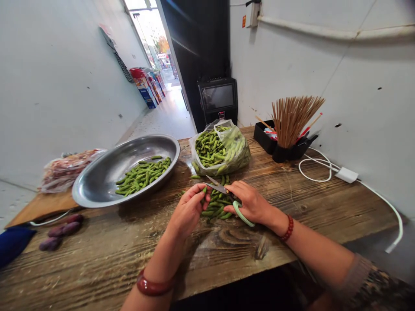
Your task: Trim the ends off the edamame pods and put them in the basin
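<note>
My left hand (191, 207) is closed in a pinch on a green edamame pod (204, 193) above the table. Green-handled scissors (223, 189) are in my right hand (248, 201), their blades parted and the tips close to the pod. Under and between my hands lies a loose pile of edamame pods (218, 211) on the wood. Just beyond them stands a clear plastic bag (238, 157) full of pods. To the left, a wide steel basin (97, 181) holds more pods gathered on its right side.
The wooden table (129, 263) meets a white wall at right. A black holder (281, 154) with many thin wooden sticks stands there, beside a white cable and adapter (346, 174). Several purple tubers (61, 231), a bagged reddish item (69, 170) and a blue object (14, 244) lie at left.
</note>
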Demonstrator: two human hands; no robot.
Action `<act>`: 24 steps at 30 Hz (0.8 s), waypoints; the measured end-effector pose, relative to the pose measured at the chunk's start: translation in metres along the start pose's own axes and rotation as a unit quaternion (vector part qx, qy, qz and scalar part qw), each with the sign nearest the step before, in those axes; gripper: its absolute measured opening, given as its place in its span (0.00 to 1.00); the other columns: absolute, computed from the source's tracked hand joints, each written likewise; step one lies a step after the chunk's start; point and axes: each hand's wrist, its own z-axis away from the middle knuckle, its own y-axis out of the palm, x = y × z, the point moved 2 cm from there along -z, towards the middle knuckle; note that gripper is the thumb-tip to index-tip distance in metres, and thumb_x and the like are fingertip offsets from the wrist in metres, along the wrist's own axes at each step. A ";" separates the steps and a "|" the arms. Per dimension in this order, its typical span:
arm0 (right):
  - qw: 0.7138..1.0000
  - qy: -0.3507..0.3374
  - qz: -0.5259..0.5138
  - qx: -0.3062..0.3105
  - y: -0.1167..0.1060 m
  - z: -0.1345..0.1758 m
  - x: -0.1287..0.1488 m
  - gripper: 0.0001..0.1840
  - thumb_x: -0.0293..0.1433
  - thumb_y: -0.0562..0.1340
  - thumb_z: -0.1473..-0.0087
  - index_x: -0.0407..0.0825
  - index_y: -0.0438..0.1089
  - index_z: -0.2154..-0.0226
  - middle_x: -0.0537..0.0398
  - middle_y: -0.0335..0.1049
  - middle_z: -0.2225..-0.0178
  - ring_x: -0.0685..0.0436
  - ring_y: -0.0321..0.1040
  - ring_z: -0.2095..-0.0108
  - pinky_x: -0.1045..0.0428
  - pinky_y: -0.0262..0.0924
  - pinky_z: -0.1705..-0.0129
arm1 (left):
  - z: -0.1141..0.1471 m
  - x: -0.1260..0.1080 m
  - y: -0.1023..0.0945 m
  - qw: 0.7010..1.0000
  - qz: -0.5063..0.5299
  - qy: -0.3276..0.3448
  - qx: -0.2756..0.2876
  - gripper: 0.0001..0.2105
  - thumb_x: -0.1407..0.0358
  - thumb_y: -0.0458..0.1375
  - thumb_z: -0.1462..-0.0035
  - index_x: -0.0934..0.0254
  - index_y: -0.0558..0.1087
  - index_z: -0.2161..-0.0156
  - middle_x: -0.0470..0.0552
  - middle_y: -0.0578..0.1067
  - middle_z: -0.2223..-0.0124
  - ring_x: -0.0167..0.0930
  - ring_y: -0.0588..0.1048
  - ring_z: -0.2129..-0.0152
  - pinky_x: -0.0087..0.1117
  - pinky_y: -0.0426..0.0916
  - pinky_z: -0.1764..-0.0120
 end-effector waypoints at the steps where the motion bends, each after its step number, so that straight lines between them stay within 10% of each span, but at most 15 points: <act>1: 1.000 0.002 -0.002 0.001 0.001 0.000 0.000 0.25 0.38 0.66 0.47 0.46 0.63 0.50 0.48 0.68 0.62 0.40 0.62 0.63 0.46 0.61 0.61 | 0.000 0.000 0.000 1.000 -0.004 0.003 0.000 0.08 0.66 0.64 0.51 0.67 0.75 0.65 0.48 0.74 0.70 0.24 0.69 0.75 0.24 0.63 0.72; 24: 0.998 0.000 -0.051 0.042 -0.002 -0.002 0.009 0.29 0.41 0.69 0.50 0.47 0.63 0.50 0.48 0.67 0.60 0.41 0.62 0.60 0.46 0.62 0.59 | 0.002 0.003 0.005 0.984 -0.167 0.060 0.000 0.07 0.64 0.65 0.52 0.66 0.78 0.67 0.49 0.77 0.73 0.27 0.73 0.78 0.27 0.67 0.72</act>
